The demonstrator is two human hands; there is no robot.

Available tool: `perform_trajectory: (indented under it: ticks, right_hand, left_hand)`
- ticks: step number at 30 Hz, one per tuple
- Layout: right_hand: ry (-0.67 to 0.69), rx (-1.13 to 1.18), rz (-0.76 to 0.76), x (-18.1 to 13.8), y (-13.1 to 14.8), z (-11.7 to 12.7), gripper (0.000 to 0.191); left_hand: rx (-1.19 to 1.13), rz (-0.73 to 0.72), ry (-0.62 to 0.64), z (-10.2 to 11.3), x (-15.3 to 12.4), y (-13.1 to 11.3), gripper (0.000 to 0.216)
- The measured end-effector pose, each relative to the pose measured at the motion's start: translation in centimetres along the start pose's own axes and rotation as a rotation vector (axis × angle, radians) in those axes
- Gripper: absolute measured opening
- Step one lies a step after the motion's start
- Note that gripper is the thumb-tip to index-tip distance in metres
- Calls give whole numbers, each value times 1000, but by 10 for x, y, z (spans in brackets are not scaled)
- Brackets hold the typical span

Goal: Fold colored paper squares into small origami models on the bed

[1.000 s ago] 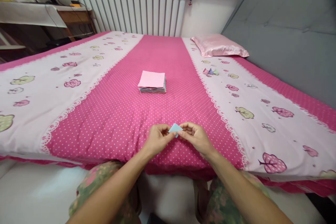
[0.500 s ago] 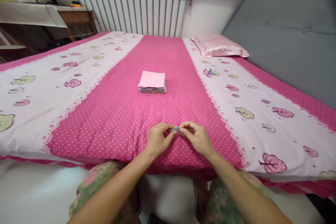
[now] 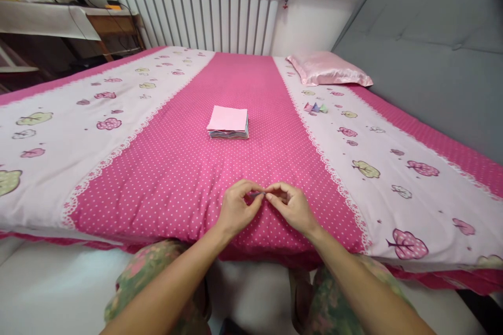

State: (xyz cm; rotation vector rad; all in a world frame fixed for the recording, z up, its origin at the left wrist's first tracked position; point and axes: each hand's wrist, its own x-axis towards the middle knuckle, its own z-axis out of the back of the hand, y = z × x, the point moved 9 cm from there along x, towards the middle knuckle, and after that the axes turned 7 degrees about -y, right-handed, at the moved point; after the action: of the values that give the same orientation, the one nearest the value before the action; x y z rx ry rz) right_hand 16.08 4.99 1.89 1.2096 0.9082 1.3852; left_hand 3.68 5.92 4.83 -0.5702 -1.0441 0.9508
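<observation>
Both hands meet above the near edge of the pink dotted bedcover [image 3: 188, 178]. Between the thumb and fingers of my left hand [image 3: 239, 204] is a small folded piece of paper [image 3: 256, 194], greyish blue and mostly hidden by the fingertips. My right hand [image 3: 293, 207] pinches at the right end of the same paper, its fingertips touching those of the left. Farther off on the middle stripe lies a stack of square paper [image 3: 228, 119] with a pink sheet on top.
Small folded paper pieces [image 3: 315, 108] in pink, blue and green rest on the white stripe to the right. Behind them lies a pink pillow [image 3: 330, 68]. A grey padded headboard [image 3: 428, 47] stands at right, a white radiator [image 3: 196, 13] at the back, a desk [image 3: 47, 21] at far left.
The folded paper has been turned in the fingers, so less of its pale blue face shows. The hands have drawn slightly closer together; the stack and small pieces stay put.
</observation>
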Motion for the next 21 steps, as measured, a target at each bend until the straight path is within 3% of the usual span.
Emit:
perform_trajectory:
  ticks: [9,21]
  right_hand:
    - [13,-3,-14,-2,3,-1,13]
    - [-12,-56,2,-1,3,0,9]
  left_hand:
    - [-15,34,34,-6,-4,1,9]
    - [33,-33,42,-6,-4,-8,9]
